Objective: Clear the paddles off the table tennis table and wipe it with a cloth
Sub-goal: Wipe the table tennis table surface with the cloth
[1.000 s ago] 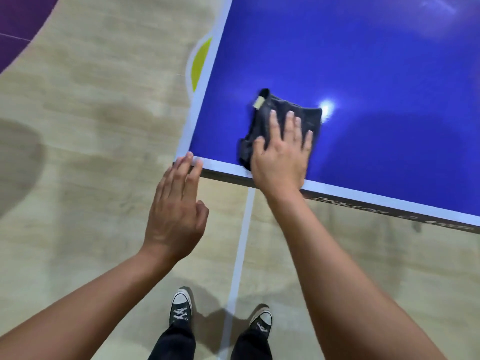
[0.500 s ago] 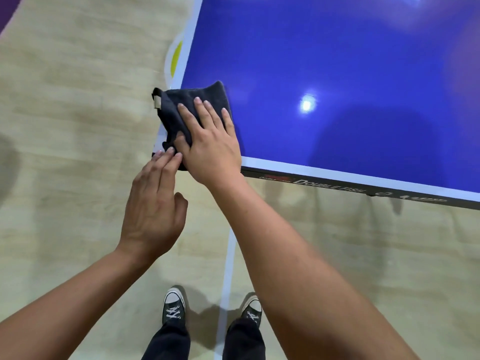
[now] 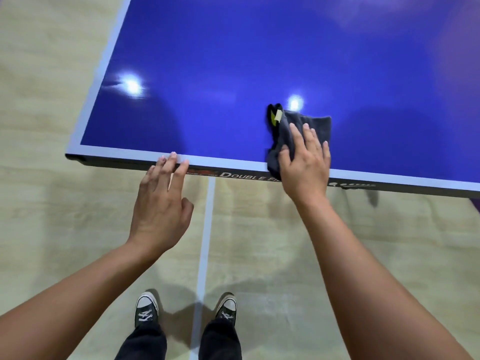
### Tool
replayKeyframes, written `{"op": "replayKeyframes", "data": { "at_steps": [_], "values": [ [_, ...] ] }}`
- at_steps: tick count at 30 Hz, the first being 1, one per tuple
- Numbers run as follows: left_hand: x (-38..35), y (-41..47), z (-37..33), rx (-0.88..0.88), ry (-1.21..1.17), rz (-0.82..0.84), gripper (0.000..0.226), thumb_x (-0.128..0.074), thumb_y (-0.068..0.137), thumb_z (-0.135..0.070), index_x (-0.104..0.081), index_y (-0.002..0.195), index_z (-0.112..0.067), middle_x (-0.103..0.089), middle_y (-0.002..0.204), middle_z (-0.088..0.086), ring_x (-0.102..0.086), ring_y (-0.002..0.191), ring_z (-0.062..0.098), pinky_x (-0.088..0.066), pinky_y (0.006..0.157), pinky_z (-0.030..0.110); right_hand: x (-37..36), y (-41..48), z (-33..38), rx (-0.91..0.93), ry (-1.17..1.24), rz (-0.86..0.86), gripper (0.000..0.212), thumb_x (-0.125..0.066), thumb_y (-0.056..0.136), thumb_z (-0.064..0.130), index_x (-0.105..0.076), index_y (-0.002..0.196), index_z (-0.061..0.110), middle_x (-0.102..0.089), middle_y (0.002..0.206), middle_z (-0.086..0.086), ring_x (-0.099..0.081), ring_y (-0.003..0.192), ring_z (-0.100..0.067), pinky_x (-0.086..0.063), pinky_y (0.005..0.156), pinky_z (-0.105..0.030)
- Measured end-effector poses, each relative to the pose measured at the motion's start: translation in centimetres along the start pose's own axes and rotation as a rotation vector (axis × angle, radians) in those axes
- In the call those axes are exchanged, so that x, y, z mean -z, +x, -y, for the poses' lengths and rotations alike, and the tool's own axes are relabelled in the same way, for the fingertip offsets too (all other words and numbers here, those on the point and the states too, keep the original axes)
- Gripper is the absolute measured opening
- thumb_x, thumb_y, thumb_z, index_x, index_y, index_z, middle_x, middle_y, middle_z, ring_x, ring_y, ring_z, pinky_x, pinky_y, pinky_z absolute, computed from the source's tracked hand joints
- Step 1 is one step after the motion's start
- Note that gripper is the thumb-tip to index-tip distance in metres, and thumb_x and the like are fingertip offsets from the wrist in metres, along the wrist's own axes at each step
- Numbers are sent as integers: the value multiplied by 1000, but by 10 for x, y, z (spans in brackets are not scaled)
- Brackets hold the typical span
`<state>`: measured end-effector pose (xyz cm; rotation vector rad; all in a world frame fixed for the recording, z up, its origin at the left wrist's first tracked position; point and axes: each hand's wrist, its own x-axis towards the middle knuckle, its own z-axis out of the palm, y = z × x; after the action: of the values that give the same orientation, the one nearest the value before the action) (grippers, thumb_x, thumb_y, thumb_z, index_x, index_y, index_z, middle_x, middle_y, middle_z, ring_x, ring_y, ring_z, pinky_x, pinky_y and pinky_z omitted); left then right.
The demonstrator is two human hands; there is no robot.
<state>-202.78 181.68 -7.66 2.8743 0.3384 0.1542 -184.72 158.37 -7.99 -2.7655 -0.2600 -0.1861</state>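
Observation:
The blue table tennis table fills the upper part of the view, with a white border along its near and left edges. A dark grey cloth with a small yellow tag lies on the table near its front edge. My right hand presses flat on the cloth with straight fingers. My left hand is open, its fingertips touching the white front edge to the left of the cloth. No paddles are in view.
The table's near left corner sits at the left. Pale wooden floor with a white line lies below. My two black sneakers stand close to the table's front edge.
My right hand has slid the cloth from the table's left corner to the right along the front edge. My left hand has moved from beside the cloth to the front edge.

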Motion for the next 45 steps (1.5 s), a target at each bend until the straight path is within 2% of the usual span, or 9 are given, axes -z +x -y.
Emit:
{"op": "replayKeyframes", "data": {
  "at_steps": [4, 11, 16, 19, 26, 31, 36, 41, 45],
  "values": [
    [10, 1, -2, 29, 15, 52, 74, -68, 84, -11, -40, 152, -10, -36, 160, 15, -29, 150, 33, -29, 119, 49, 13, -3, -24, -43, 21, -59, 51, -45, 96, 30, -52, 145, 20, -53, 149, -5, -48, 134, -30, -36, 106, -46],
    [49, -7, 4, 59, 51, 232, 62, -58, 93, -23, -41, 153, -19, -35, 162, 9, -26, 153, 29, -31, 117, 46, 17, -54, 12, -35, -23, -25, 43, -53, 97, 24, -57, 139, 17, -60, 137, -9, -54, 116, -37, -41, 91, -49],
    [95, -33, 21, 53, 7, 238, 61, -55, 95, -23, -39, 154, -19, -34, 163, 8, -30, 151, 27, -26, 121, 41, 40, -74, 64, -96, 151, 116, 42, -55, 99, 16, -54, 141, 16, -61, 128, -12, -52, 111, -37, -43, 93, -50],
    [137, -50, 39, 34, -23, 210, 63, -57, 93, -22, -39, 154, -18, -37, 162, 6, -33, 150, 26, -29, 120, 41, 65, -89, 114, -26, 280, 120, 47, -56, 98, 17, -51, 144, 27, -61, 126, -2, -50, 111, -28, -43, 97, -46],
    [224, -67, 105, 0, -111, 88, 57, -60, 92, -17, -47, 148, -13, -48, 152, 7, -47, 138, 26, -38, 113, 42, 103, -109, 250, 73, 437, 91, 42, -58, 97, 16, -56, 136, 29, -61, 125, 6, -47, 104, -20, -41, 94, -34],
    [284, -69, 155, -29, -72, 13, 56, -42, 89, -29, -55, 140, -10, -57, 140, 10, -53, 131, 31, -44, 106, 47, 114, -126, 341, 107, 487, 92, 42, -57, 96, 16, -56, 136, 29, -61, 125, 5, -47, 106, -20, -42, 95, -36],
    [325, -64, 201, 1, -42, -58, 53, -44, 88, -31, -58, 135, -12, -59, 136, 8, -55, 127, 30, -41, 105, 45, 115, -125, 408, 140, 484, 120, 44, -57, 97, 17, -55, 139, 30, -61, 128, 3, -48, 109, -23, -40, 93, -39],
    [341, -28, 245, 28, -37, -63, 52, -38, 89, -36, -62, 129, -15, -61, 132, 6, -56, 123, 29, -41, 103, 44, 103, -90, 455, 147, 437, 94, 44, -57, 96, 17, -56, 137, 33, -62, 126, 4, -53, 109, -23, -32, 85, -35],
    [345, 36, 283, 24, -28, -53, 52, -36, 89, -38, -64, 127, -16, -62, 131, 6, -56, 124, 29, -41, 105, 45, 79, -35, 489, 129, 442, 83, 43, -58, 96, 18, -56, 137, 32, -63, 124, 2, -55, 107, -25, -37, 90, -40]
  ]
}}
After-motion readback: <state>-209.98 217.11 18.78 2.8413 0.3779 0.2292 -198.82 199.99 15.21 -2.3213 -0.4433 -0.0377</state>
